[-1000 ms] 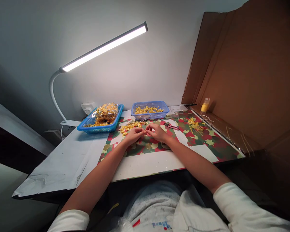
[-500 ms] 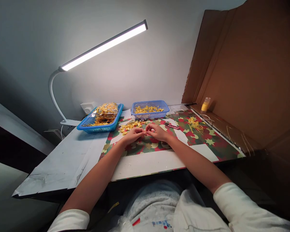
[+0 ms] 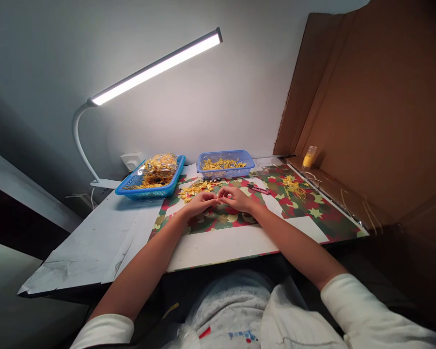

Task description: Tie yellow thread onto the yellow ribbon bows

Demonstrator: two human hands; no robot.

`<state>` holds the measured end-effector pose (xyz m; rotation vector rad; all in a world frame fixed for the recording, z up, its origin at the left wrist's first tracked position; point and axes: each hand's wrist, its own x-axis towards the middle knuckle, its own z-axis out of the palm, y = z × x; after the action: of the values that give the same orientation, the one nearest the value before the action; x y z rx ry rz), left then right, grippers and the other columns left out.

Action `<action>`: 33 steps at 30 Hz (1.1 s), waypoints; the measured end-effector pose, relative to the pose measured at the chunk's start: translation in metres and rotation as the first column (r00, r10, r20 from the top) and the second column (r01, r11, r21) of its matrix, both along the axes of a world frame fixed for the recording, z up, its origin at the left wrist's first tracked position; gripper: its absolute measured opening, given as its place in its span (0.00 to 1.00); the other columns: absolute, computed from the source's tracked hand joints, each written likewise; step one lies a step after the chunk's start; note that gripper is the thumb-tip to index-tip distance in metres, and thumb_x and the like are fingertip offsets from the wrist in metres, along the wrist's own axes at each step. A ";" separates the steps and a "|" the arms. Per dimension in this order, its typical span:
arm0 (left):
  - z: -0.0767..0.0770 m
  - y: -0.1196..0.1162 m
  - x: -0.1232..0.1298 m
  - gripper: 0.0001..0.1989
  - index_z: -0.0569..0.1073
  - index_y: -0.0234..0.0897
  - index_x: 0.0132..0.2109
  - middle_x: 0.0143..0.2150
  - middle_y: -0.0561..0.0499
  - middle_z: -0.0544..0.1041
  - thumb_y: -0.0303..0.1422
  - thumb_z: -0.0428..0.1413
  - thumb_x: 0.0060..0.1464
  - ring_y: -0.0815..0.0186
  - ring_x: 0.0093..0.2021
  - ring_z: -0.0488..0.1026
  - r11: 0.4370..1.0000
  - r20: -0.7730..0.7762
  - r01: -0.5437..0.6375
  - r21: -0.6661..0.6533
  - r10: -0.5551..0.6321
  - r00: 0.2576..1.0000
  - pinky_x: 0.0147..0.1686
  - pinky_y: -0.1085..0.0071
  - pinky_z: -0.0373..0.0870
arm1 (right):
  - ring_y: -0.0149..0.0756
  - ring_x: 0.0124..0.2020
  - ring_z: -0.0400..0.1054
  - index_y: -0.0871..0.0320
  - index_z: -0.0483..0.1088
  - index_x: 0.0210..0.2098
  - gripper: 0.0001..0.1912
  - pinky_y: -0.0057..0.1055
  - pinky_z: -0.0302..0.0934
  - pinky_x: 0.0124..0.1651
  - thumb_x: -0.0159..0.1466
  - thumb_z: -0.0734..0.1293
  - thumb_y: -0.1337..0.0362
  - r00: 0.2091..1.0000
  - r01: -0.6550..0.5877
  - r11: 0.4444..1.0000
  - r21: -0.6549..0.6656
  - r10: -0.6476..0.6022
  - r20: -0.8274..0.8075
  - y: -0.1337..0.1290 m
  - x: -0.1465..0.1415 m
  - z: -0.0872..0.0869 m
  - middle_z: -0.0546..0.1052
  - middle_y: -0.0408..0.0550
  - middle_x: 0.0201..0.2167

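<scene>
1. Barely anything had changed over the last moment: both hands kept the same close pose, with at most a slight shift in the head's view. No loose piece had visibly been added or taken.

2. Left hand [image 3: 199, 204]: thumb and fingers [image 3: 214, 198] drawn together at the tips. Right hand [image 3: 238, 199]: fingers likewise pinched, meeting the left ones just above the patterned sheet [image 3: 223, 219]. Something small was probably held between them; too tiny and too covered to name, and I could not tell which hand bore it.

3. Nearest yellow stock, the loose yellow bows [image 3: 205, 186], lay just beyond and left of the fingers, on the sheet. Small beads [image 3: 216, 180] sat directly beyond the fingertips.

4. Farther out past the fingers: the purple-blue basket [image 3: 225, 173] with more yellow pieces. Out to their left, on the tabletop [image 3: 83, 242], the blue basket [image 3: 148, 195], holding yellow pieces and a clear bag [image 3: 163, 165].

5. Right of the fingers, a pink-handled tool [image 3: 259, 189] rested untouched; well past it, a yellow stringy cluster [image 3: 292, 186].

6. Reading of it: the unchanged pinch suggested a delicate two-handed step, unfinished. Whatever was between the tips looked easy to drop or lose in the busy pattern; small, steady finger movement seemed called for.
</scene>
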<state>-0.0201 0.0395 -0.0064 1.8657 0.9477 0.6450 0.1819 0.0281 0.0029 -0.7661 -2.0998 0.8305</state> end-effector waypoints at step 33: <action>0.011 -0.008 -0.001 0.22 0.70 0.34 0.32 0.22 0.58 0.62 0.51 0.58 0.49 0.76 0.19 0.57 0.987 -0.012 0.073 -0.141 -0.075 0.997 0.15 0.79 0.50 | 0.32 0.33 0.65 0.59 0.68 0.32 0.04 0.30 0.61 0.38 0.59 0.64 0.65 0.998 -0.047 0.995 -0.088 0.050 0.030 -0.001 0.004 0.003 0.74 0.45 0.32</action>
<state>-0.0215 0.0311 0.0046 1.7752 0.9071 0.5056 0.1854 0.0275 0.0058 -0.7818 -2.1294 0.9476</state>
